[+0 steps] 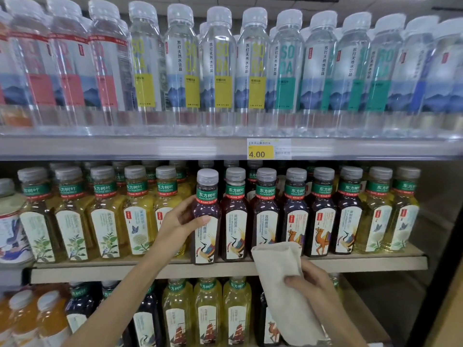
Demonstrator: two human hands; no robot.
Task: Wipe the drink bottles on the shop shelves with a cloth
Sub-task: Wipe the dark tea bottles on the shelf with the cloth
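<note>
A hand grabs 1 dark tea bottle, cloth ready.
The left hand (180, 221) curls its fingers round the dark tea bottle (208, 236), which sits at the front edge of the middle shelf (150, 270). The right hand (313, 284) grips the folded cloth (278, 276) by that edge, near the bottle but not touching it. I think this wipe has not begun. Many other bottles (323, 216) wait on 3 shelves; I cannot tell which are clean.

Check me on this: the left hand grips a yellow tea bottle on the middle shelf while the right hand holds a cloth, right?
Not quite: the head view shows the left hand gripping a dark tea bottle on the middle shelf, not a yellow one, while the right hand holds a cloth.
</note>
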